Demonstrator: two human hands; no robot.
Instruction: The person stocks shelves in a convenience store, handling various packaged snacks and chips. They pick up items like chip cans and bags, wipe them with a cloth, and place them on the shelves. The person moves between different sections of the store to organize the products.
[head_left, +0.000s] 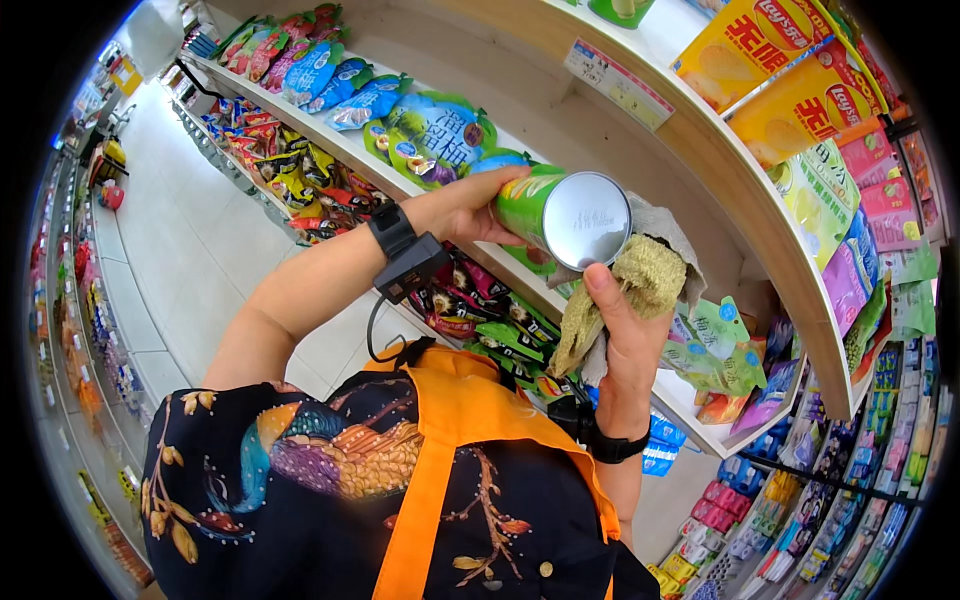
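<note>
A green cylindrical canister (525, 202) lies tilted in my left hand (476, 210), which grips its side. Its silvery metal end (589, 221) faces me and bears small print. My right hand (630, 334) holds a yellowish-green cloth (652, 277) bunched together with a grey cloth (664, 217). The bundle is at the canister's right side, with my right thumb close to the lower rim of the metal end. Both hands are in front of a shelf board (352, 142) holding snack pouches.
Blue and green pouches (442, 139) line the shelf, with bagged snacks (300, 172) below. An upper shelf's wooden edge (757, 180) curves past on the right, carrying yellow Lay's boxes (806, 109). Price labels (619, 82) hang there. Tiled floor (187, 225) shows at left.
</note>
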